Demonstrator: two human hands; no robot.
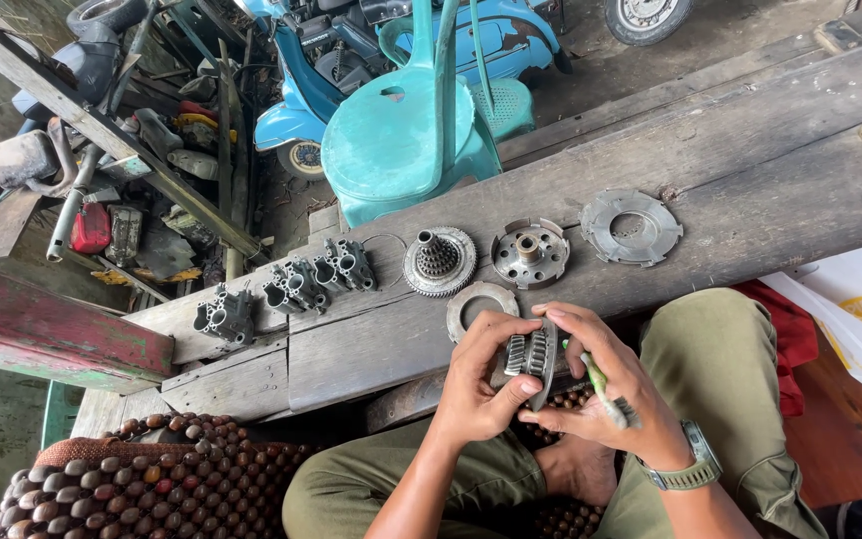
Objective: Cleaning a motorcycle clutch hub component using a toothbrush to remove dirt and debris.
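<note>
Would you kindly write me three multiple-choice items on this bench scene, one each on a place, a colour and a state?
1. Where is the toothed gear?
A. Held between both hands
B. Flat on the bench
C. On the chair

2. What colour is the chair?
A. Red
B. Teal
C. White

3. How is the brush?
A. Lying on the bench
B. Standing in a cup
C. Gripped in the right hand

Answers: 1 A, the left hand and right hand clasp it above the lap. 2 B, its back is teal. 3 C, its handle runs through those fingers.
</note>
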